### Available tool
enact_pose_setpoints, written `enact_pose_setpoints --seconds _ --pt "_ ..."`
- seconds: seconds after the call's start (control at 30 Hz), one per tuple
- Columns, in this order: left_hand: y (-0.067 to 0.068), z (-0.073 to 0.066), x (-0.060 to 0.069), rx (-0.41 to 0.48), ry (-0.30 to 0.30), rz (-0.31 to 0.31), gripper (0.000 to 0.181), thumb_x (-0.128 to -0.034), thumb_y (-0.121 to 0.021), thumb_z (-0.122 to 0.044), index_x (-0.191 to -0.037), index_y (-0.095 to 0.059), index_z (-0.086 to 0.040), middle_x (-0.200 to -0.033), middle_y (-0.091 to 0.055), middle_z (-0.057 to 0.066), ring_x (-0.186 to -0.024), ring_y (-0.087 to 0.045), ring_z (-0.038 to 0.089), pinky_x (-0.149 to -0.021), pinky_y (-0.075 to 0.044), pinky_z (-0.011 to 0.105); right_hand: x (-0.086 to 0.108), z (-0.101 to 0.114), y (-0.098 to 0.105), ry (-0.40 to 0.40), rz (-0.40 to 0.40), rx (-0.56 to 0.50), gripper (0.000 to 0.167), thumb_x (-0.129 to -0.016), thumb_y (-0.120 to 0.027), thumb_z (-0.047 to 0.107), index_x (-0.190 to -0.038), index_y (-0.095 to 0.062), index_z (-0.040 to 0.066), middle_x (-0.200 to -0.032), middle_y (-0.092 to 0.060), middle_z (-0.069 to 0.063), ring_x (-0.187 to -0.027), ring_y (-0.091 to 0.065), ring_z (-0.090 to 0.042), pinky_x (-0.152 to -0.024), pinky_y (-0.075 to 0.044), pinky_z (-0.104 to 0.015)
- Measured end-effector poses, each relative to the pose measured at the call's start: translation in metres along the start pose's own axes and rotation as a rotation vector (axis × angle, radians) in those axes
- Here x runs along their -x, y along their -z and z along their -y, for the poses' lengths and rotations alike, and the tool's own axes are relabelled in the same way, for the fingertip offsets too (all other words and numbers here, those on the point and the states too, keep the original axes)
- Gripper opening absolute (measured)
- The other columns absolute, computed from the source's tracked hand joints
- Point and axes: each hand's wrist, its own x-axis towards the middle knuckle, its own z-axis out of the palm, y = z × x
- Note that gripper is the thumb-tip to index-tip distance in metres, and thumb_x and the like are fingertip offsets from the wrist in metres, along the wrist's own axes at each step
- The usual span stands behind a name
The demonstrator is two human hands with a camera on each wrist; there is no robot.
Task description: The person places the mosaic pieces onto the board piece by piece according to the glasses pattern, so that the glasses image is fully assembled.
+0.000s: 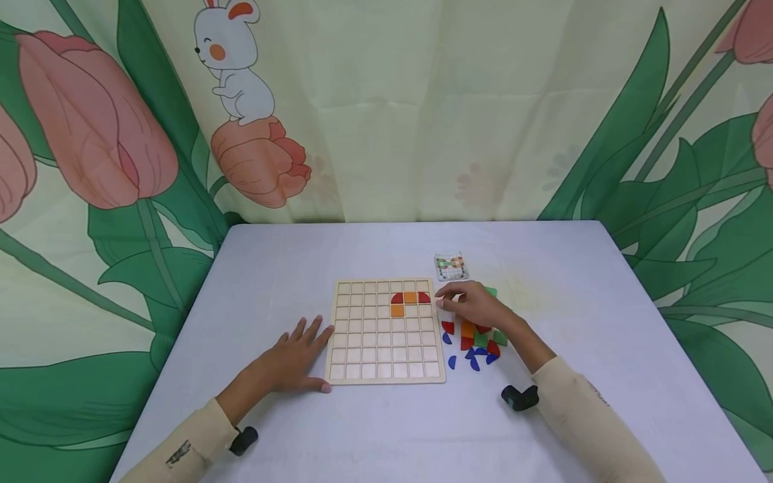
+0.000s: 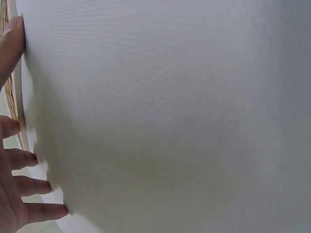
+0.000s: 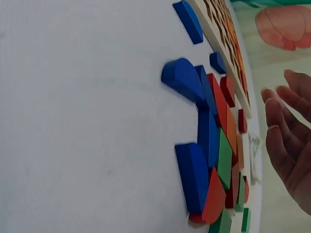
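A wooden grid board [image 1: 368, 335] lies on the table; its upper right cells hold a red piece [image 1: 396, 298], an orange piece [image 1: 410, 297], another red piece [image 1: 424, 297] and a second orange piece [image 1: 397, 310]. Fingers spread, my left hand [image 1: 296, 359] touches the board's left edge; the left wrist view shows this hand [image 2: 14, 179] beside the board's side. My right hand [image 1: 477, 305] hovers just past the upper right edge, above loose pieces. In the right wrist view this hand [image 3: 291, 141] has loosely bent fingers, with nothing visible between them.
Right of the board lie several loose blue [image 3: 183, 80], red [image 3: 214, 196], green [image 3: 224, 158] and orange [image 1: 468, 329] pieces, some touching or overlapping. A small patterned card [image 1: 451, 267] sits behind them. The white table [image 1: 386, 429] meets a printed curtain [image 1: 386, 134] at the back.
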Motion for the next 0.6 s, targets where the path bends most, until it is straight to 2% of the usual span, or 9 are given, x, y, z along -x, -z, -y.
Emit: enact_pose_setpoints --seconds 0.23,0.4,0.6 --pt "0.002 0.000 0.001 0.021 -0.006 -0.005 0.112 -0.0768 -0.069 -0.073 -0.159 -0.027 -0.010 -0.165 -0.022 0.023 -0.148 -0.023 0.052 -0.105 -0.038 0.070 0.010 -0.019 0.012 -0.105 -0.008 -0.039 0.029 -0.093 -0.071 0.024 -0.119 -0.072 0.011 -0.100 -0.068 -0.007 -0.069 -0.061 -0.023 -0.062 -0.057 -0.032" --pt "0.001 0.000 0.001 0.012 0.000 -0.003 0.111 -0.0766 -0.069 -0.073 -0.159 -0.028 -0.011 -0.165 -0.021 0.023 -0.148 -0.023 0.052 -0.105 -0.038 0.070 0.019 -0.024 0.008 -0.088 0.002 0.004 0.027 -0.089 -0.076 0.023 -0.115 -0.075 0.015 -0.100 -0.070 -0.004 -0.078 -0.059 -0.022 -0.064 -0.057 -0.031" --pt "0.004 -0.001 0.001 0.009 -0.005 -0.004 0.111 -0.0769 -0.069 -0.073 -0.159 -0.028 -0.010 -0.165 -0.022 0.023 -0.148 -0.024 0.052 -0.105 -0.038 0.069 0.024 -0.021 0.001 -0.044 0.029 0.131 0.030 -0.083 -0.083 0.029 -0.112 -0.077 0.021 -0.105 -0.071 0.004 -0.096 -0.059 -0.017 -0.076 -0.056 -0.027"
